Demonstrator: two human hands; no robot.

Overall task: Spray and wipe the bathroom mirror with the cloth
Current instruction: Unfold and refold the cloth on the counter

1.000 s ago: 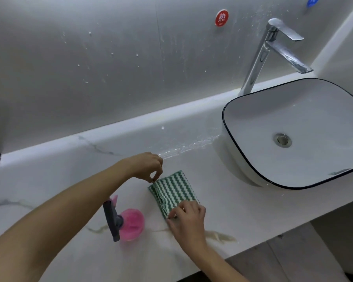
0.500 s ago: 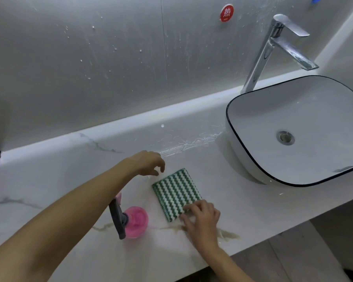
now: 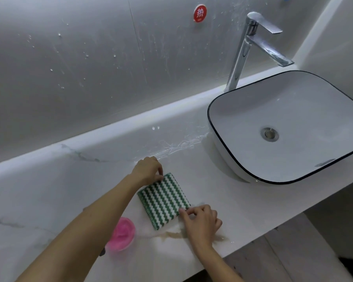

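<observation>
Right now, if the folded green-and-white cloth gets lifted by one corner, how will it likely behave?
The cloth would probably go floppy and unfold, since it lies flat in stacked folded layers. It looks light, as the left hand and right hand handle it by fingertips only. The wet countertop may make it cling slightly.

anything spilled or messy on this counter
Yes. A brownish puddle sits on the countertop just below the folded cloth, and water streaks run toward the basin. White droplets spatter the mirror.
</observation>
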